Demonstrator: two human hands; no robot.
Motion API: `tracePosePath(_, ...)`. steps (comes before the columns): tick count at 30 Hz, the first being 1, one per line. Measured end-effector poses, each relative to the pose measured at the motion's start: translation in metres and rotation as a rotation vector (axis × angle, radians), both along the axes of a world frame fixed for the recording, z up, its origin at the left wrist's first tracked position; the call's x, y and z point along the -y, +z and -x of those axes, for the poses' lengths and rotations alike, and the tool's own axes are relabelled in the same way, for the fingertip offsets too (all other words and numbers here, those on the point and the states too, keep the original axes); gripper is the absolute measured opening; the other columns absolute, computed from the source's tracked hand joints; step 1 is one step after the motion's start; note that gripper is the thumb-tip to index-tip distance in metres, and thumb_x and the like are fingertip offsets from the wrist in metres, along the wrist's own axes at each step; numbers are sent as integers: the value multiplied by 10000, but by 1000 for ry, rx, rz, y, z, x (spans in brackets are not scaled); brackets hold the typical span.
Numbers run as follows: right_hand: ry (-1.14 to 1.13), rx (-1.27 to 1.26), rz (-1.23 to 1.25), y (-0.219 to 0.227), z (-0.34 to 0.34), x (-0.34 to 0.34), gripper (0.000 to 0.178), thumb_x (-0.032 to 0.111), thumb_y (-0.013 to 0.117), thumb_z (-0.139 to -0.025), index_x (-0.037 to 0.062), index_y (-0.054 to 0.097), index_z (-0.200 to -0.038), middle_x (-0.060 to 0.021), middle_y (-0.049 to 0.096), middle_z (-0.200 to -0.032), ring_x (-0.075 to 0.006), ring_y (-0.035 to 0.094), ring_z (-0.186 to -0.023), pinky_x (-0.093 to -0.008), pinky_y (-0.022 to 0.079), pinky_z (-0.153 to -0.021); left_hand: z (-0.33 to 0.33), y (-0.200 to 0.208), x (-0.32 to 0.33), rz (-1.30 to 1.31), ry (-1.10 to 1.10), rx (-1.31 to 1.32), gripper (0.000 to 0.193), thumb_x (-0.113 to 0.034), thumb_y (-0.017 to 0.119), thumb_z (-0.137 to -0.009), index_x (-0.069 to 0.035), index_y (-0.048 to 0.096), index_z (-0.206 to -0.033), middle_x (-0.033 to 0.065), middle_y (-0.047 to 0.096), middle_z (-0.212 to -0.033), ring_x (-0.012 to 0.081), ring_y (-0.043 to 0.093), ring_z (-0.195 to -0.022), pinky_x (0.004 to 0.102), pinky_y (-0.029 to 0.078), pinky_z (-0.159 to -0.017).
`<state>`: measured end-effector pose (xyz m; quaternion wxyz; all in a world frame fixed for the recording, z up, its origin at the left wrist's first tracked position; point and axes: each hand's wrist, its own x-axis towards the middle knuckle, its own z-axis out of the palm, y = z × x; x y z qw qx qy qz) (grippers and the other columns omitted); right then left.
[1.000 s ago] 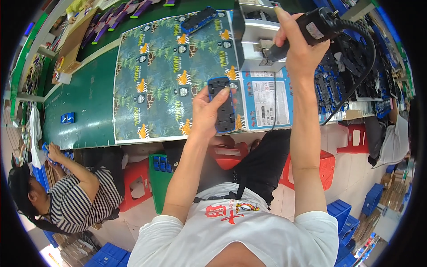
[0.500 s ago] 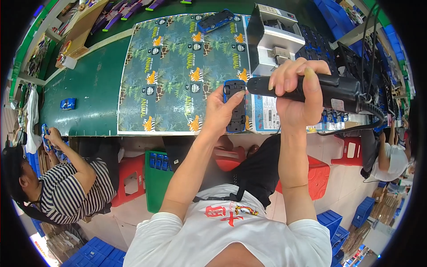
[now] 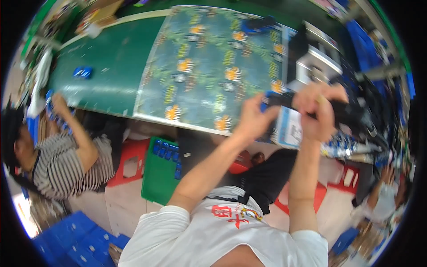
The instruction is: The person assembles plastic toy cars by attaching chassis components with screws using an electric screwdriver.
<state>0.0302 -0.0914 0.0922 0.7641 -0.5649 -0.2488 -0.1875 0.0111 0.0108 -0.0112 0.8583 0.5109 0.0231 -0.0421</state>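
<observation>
Motion smears the view. My left hand (image 3: 254,119) is closed round a blue toy car (image 3: 265,103) with a black underside, its thumb along one side; the fingers hide part of it. My right hand (image 3: 318,106) wraps round the black body of a corded power screwdriver (image 3: 349,112), held level. Its tip end points left and meets the car's far end; whether it sits on a screw is too blurred to tell. Just beyond my right hand stands a silver and black box-shaped machine (image 3: 318,62).
A jungle-patterned sheet (image 3: 202,75) covers part of the green table (image 3: 115,58). Another upturned car (image 3: 259,25) lies at its far edge; a small blue car (image 3: 82,72) lies left. A striped-shirted co-worker (image 3: 75,164) sits left. A green crate (image 3: 156,182) holds several blue pieces.
The whole view has swung, so the table, machine and hands appear farther right, and it has blurred. Both hands keep their grips, the screwdriver still at the car.
</observation>
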Motion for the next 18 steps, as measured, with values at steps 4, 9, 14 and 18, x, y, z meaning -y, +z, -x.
tracePosePath(4, -100, 223, 148, -22, 0, 31, 125, 137, 449, -840, 33, 447, -769, -87, 406, -637, -193, 407, -545, -318, 363, -519, 3, -15, 13, -431, 73, 115, 270, -108, 689, -737, 34, 654, -964, 242, 672, -875, 269, 674, -783, 412, 521, -720)
tracePosePath(9, -8, -13, -41, -28, -5, 77, 103, 171, 465, -846, 72, 443, -826, -67, 334, -668, -204, 372, -639, -381, 335, -640, 4, -11, 28, -236, 127, 141, 275, -73, 700, -672, 54, 602, -895, 264, 633, -822, 384, 649, -820, 431, 488, -721)
tracePosePath(14, 71, -10, -38, -28, -14, 72, 151, 198, 490, -841, 52, 453, -847, -65, 322, -681, -204, 350, -648, -386, 306, -645, 8, -12, 18, -185, 176, 81, 300, -80, 708, -660, 77, 592, -888, 263, 635, -816, 361, 654, -805, 421, 485, -714)
tracePosePath(18, 251, 158, 82, -15, -18, 62, 308, 351, 504, -915, 59, 495, -1011, -98, 443, -743, -204, 433, -630, -388, 362, -599, 0, -13, 12, -122, 146, 112, 237, -64, 725, -631, 55, 626, -811, 208, 630, -732, 274, 640, -711, 384, 493, -659)
